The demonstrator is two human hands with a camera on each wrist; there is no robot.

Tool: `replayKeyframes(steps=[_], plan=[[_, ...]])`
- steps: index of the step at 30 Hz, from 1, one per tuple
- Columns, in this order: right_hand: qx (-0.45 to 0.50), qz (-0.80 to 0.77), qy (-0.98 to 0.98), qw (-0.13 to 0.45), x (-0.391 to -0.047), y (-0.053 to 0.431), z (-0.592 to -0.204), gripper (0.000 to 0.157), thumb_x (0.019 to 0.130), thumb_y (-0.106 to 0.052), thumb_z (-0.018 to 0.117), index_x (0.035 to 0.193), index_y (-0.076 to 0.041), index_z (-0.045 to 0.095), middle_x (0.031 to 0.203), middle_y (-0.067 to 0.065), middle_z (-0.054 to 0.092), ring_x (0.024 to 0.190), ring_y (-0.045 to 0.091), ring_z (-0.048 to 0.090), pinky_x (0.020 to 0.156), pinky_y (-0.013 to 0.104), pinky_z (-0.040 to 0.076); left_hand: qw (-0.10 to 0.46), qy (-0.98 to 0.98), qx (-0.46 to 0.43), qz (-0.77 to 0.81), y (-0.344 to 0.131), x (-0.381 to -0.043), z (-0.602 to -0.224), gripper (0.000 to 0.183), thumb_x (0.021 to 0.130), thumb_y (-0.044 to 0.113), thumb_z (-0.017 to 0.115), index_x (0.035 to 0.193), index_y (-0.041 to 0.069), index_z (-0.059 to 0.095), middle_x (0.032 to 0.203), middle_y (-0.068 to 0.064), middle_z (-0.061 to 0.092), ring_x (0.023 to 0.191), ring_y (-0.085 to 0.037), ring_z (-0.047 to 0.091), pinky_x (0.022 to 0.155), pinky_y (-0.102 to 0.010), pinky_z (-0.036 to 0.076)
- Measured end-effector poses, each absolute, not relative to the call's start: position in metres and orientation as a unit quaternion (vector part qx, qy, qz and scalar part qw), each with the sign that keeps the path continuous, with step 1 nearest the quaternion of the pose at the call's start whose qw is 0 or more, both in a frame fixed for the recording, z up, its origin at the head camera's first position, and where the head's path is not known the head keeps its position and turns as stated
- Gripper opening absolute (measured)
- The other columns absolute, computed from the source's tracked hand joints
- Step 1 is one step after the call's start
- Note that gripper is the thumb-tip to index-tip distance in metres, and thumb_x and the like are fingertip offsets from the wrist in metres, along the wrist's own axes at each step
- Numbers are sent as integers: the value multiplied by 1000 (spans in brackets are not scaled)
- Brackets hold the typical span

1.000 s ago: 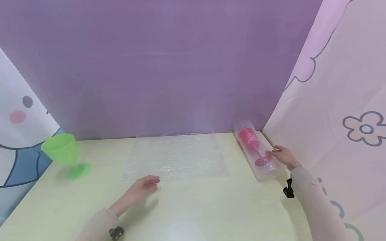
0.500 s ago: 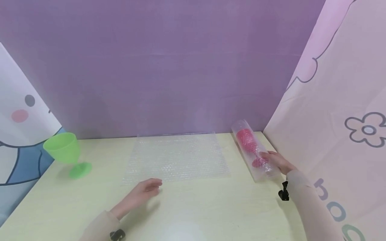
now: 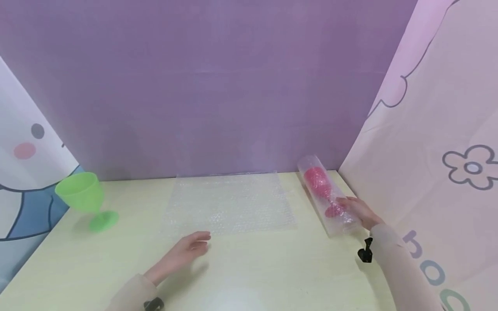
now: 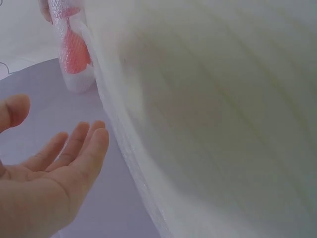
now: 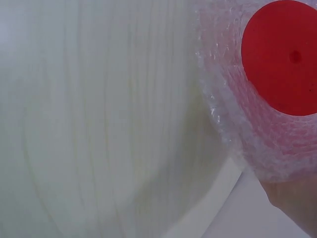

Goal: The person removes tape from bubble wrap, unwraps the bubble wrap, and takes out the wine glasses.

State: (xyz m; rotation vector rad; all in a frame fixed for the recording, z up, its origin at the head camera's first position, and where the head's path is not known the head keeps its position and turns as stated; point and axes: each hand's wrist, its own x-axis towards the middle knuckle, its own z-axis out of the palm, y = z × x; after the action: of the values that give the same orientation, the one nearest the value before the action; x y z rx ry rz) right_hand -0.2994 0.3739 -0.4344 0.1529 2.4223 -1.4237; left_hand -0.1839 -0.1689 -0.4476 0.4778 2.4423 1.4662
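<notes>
At the right, a pink goblet point(image 3: 319, 182) lies rolled up in bubble wrap point(image 3: 310, 160). My right hand point(image 3: 359, 210) grips this roll near the goblet's foot, with its fingers over the wrap. Through the open end of the roll, the right wrist view shows the round red base point(image 5: 282, 59), and part of the hand point(image 5: 292, 198) behind the wrap. My left hand point(image 3: 186, 251) hovers above the table, holding nothing; its fingers point(image 4: 79, 158) are relaxed and apart from the thumb. Just beyond it a flat bubble wrap sheet point(image 3: 229, 203) is spread out.
A green goblet point(image 3: 81, 192) stands upright at the left of the pale table point(image 3: 264, 276). A purple backdrop point(image 3: 218, 95) closes off the back. A patterned side panel point(image 3: 420, 164) rises right beside the right arm.
My right hand has moved left and closed over the wrapped goblet, which has shifted slightly left and turned a little. My left hand has drifted slightly right.
</notes>
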Motion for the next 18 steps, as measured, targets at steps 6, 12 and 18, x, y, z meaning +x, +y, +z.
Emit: replayKeyframes(steps=[6,12,18], plan=[[63,-567,811,129,-286,367,-430,78,92,-50,45,144,0,16,152,23,6,138,43,5,107,66,7,128,833,155,516,-163,-181,-446,54,92,22,53,136,-5,35,134,-26,44,118,-40,48,96,-49,44],[89,-617,779,67,-267,336,-412,69,91,-46,49,140,-2,29,111,3,58,100,15,56,91,33,48,132,834,150,514,-154,-183,-448,52,93,25,52,136,-1,39,135,-23,45,119,-38,48,98,-48,43],[88,-673,732,60,-246,290,-392,50,91,-37,53,127,-3,42,78,-13,61,71,3,60,67,23,54,124,820,167,532,-132,-187,-442,49,92,21,53,134,-2,41,135,-24,45,120,-39,47,99,-48,41]])
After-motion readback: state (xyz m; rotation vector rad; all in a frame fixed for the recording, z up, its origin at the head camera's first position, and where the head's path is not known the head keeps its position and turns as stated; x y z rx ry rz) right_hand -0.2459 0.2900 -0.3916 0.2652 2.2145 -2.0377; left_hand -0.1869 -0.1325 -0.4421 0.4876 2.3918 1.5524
